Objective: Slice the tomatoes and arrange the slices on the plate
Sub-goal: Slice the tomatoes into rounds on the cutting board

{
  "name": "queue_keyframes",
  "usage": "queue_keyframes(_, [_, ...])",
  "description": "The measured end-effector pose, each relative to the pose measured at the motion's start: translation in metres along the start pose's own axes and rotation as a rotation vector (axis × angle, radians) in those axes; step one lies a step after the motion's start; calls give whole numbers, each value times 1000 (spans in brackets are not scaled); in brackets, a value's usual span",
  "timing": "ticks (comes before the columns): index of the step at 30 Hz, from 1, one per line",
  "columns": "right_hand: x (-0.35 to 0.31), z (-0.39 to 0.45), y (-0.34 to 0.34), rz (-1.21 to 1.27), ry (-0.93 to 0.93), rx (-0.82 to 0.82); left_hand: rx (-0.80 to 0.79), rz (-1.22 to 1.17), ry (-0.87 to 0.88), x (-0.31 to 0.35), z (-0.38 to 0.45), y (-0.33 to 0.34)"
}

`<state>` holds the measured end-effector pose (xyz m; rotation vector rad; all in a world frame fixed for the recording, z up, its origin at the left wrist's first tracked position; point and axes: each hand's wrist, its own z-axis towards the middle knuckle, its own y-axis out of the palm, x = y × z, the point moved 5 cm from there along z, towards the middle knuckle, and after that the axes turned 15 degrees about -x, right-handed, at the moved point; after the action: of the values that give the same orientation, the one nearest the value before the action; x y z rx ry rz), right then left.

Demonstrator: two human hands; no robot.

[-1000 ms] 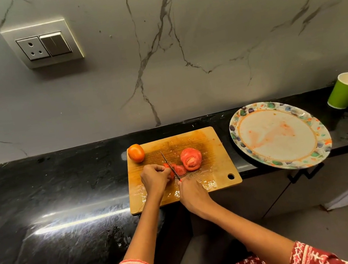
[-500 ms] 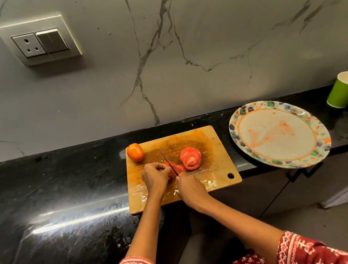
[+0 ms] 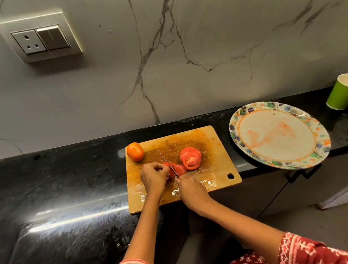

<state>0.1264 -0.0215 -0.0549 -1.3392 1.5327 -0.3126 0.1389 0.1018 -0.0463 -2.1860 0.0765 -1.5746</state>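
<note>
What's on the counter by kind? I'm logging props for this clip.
Whole tomato: 1
Cut tomato pieces: 2, the half and the piece being sliced
Knife: 1
Cutting board: 1
Plate: 1
Green paper cup: 1
Total: 7

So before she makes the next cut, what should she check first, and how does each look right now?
1. Left hand holding the tomato piece: ok.
2. Right hand gripping the knife: ok.
3. Left fingertips away from the blade: cannot tell, they sit very close.
4. Cutting board fully on the counter: not ok, its near edge overhangs.
5. Plate free for slices: ok, only juice smears.
6. Whole tomato out of the way: ok, far corner.
</note>
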Motion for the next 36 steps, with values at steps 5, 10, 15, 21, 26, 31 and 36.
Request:
queue_keyframes(5, [6, -3, 4, 11, 22, -32, -31, 11, -13, 1, 3, -2])
queue_keyframes(10, [1, 12, 1, 24, 38, -49, -11, 60, 28, 3, -4, 7])
queue_keyframes(15, [2, 11, 2, 5, 48, -45, 16, 87, 33, -1, -8, 10])
queue_keyframes(21, [2, 1, 7, -28, 50, -64, 32, 67, 21, -3, -8, 5])
queue_keyframes(26, [22, -22, 18, -116, 84, -79, 19, -53, -86, -13, 6, -17])
queue_keyframes(31, [15, -15, 0, 0, 54, 2, -62, -54, -87, -13, 7, -16])
queue_keyframes(36, [13, -15, -7, 41, -23, 78, -58, -53, -93, -19, 7, -19])
